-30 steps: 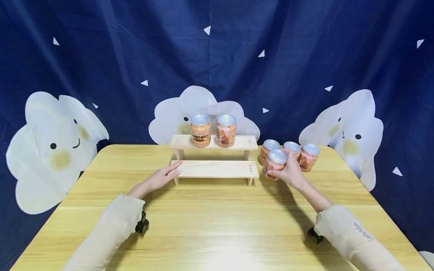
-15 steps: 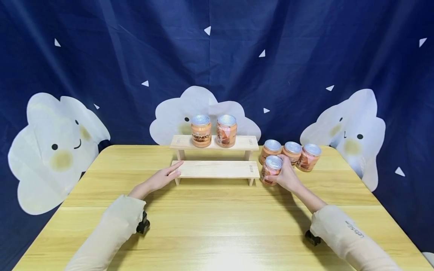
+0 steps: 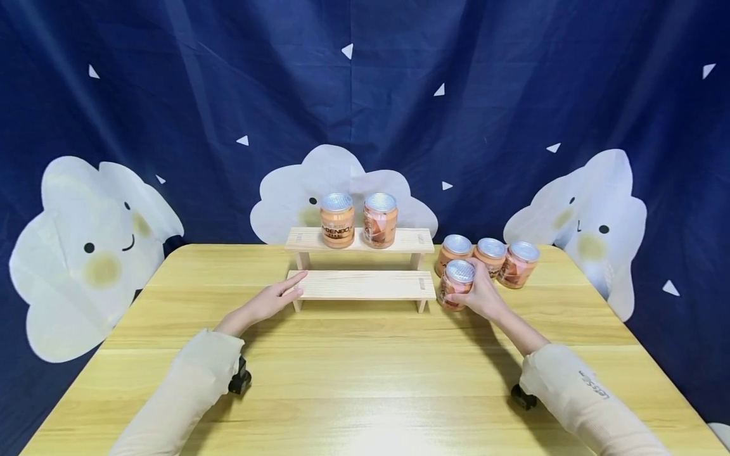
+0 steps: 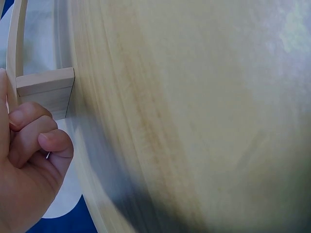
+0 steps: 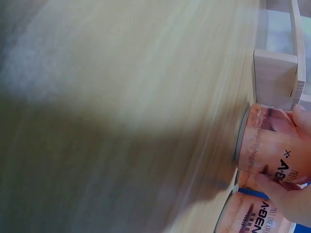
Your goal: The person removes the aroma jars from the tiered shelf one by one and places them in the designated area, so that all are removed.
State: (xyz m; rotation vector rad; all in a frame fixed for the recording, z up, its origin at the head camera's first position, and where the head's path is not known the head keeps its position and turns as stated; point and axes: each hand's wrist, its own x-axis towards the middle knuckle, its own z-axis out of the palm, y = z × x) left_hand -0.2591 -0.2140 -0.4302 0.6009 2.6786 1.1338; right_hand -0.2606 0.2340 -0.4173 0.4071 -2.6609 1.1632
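An orange can with a silver lid (image 3: pixel 454 288) is gripped by my right hand (image 3: pixel 482 292), fingers and thumb around its sides. It stands upright beside the right end of a two-tier wooden shelf (image 3: pixel 365 285); in the right wrist view its base (image 5: pixel 243 138) is at table level. My left hand (image 3: pixel 268 302) holds the left end of the lower board; in the left wrist view its fingers (image 4: pixel 31 133) curl by the board's leg (image 4: pixel 46 90). Two similar cans, one on the left (image 3: pixel 338 221) and one on the right (image 3: pixel 380 221), stand on the upper board.
Behind the held can, more cans stand close together on the table: a left one (image 3: pixel 453 253), a middle one (image 3: pixel 490 254) and a right one (image 3: pixel 519 266). The wooden table (image 3: pixel 365 367) has rounded back corners. A dark blue cloud-print curtain (image 3: pixel 399 95) hangs behind it.
My right hand has brought the can down and slightly left, away from the other cans and close to the shelf's end. My left hand has stayed on the lower board.
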